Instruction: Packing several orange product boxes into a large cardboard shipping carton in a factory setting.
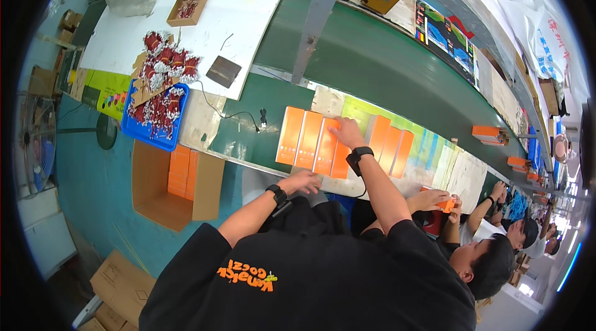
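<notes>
A row of several flat orange boxes (302,138) lies side by side on the workbench in front of me. Over the right end of that row, my right hand (349,132) is closed on the upper end of an orange box (340,162); its fingertips are partly hidden. A second group of orange boxes (390,146) lies just right of my right wrist. My left hand (302,182) is at the bench's near edge, below the first row, with its fingers stretched out and holding nothing. I wear a dark band on each wrist.
Left stands a blue tray (128,125) of red-and-white wire bundles; below it, a carton (208,188) holds orange boxes. A cable (263,119) lies behind the row. A metal post (315,27) rises beyond. To the right, a co-worker's hands (434,199) hold an orange box.
</notes>
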The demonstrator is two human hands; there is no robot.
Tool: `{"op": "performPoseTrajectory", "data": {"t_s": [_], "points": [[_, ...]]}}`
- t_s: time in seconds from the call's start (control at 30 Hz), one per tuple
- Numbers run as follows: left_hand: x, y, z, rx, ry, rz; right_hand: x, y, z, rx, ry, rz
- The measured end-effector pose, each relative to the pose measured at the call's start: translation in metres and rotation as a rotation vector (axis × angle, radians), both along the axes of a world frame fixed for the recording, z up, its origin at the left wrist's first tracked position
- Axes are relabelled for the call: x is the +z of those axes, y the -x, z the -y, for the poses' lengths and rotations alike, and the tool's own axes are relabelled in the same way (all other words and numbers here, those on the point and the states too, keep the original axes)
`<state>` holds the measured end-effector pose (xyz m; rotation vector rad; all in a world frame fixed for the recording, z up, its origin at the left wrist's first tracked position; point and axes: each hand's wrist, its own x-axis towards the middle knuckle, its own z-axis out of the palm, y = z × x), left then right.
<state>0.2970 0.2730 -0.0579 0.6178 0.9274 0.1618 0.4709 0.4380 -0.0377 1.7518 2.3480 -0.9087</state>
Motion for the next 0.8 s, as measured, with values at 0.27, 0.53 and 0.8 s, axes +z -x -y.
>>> {"op": "performPoseTrajectory", "data": {"t_s": [0.27,0.53,0.8], "points": [[-0.007,-0.023,0.022,-0.047,0.044,0.005,-0.033,-0.009,-0.002,-0.05,-0.162,-0.241],[0.007,-0.046,-0.004,0.106,0.101,0.197,-0.01,-0.031,-0.01,-0.136,0.095,-0.099],[0.004,0.025,0.013,-0.051,-0.033,-0.077,-0.009,-0.001,-0.01,-0.043,0.02,-0.152]]}}
